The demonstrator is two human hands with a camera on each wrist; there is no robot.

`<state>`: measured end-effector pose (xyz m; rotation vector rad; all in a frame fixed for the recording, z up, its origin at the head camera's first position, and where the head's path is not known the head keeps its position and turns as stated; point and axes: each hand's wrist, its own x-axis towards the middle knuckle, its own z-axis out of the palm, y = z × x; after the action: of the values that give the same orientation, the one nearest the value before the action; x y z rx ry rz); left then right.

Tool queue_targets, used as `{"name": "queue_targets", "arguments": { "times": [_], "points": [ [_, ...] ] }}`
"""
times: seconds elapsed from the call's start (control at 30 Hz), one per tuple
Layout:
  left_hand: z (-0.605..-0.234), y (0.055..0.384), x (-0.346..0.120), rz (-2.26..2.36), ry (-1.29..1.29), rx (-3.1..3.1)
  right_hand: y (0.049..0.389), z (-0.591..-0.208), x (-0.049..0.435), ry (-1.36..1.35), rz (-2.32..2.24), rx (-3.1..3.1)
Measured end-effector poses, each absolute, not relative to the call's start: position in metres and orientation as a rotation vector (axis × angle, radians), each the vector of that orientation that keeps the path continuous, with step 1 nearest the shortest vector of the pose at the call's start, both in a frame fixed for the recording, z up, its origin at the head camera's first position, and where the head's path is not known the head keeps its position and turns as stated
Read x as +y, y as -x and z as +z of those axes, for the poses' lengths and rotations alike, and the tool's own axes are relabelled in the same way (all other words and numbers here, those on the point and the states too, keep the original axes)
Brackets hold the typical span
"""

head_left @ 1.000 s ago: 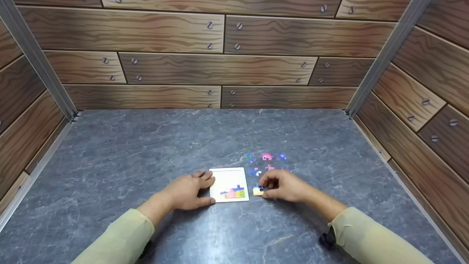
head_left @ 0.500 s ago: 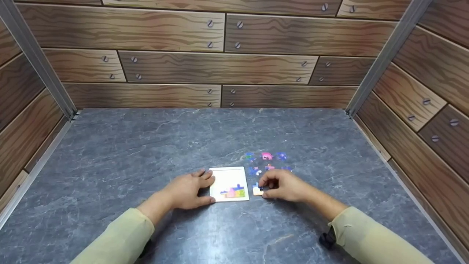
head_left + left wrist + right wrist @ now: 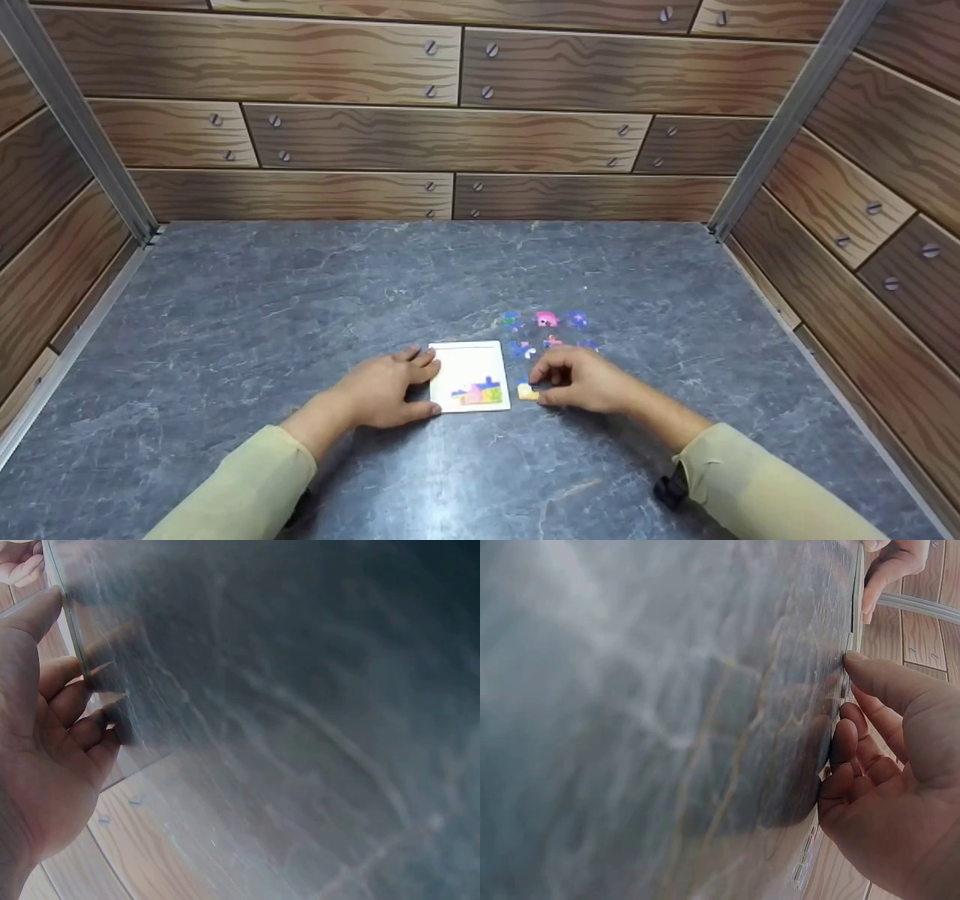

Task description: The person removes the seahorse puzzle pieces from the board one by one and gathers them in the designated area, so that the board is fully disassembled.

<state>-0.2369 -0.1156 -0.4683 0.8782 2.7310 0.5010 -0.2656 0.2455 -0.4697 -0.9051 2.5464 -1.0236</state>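
A white puzzle tray point(image 3: 465, 364) lies flat on the table, with several joined pink, yellow, green and blue pieces point(image 3: 478, 393) along its near right side. My left hand point(image 3: 386, 390) rests at the tray's left edge, thumb by the near corner and fingertips higher up that side. Just right of the tray, my right hand point(image 3: 581, 381) pinches a yellowish puzzle piece point(image 3: 526, 391) between thumb and index finger, low at the table. The fingertips cover part of this piece. In the right wrist view, the right hand's thumb point(image 3: 877, 675) reaches the thin edge of things at table level.
Several loose puzzle pieces lie beyond the right hand, among them a pink one point(image 3: 547, 319), a green and blue one point(image 3: 511, 320) and a blue one point(image 3: 577, 319). The right hand partly hides the nearer row. Wood-patterned walls point(image 3: 450, 139) enclose the grey marbled table point(image 3: 315, 300).
Both hands and the tray stay almost still. The puzzle piece at the right fingertips has shifted slightly, and less of its blue part shows.
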Motion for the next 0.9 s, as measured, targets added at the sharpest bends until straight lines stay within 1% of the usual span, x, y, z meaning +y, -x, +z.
{"name": "queue_targets", "arguments": {
  "times": [0.47,0.73,0.9],
  "points": [
    [-0.468,0.237,-0.116,0.516,-0.864,2.725,0.269,-0.461,0.242,0.865,-1.094,2.511],
    [-0.468,0.237,-0.116,0.497,-0.856,2.733,0.270,-0.450,0.221,0.950,-1.062,2.534],
    [-0.469,0.237,-0.115,0.504,-0.867,2.735,0.268,-0.452,0.202,1.077,-1.047,2.504]
  ]
}}
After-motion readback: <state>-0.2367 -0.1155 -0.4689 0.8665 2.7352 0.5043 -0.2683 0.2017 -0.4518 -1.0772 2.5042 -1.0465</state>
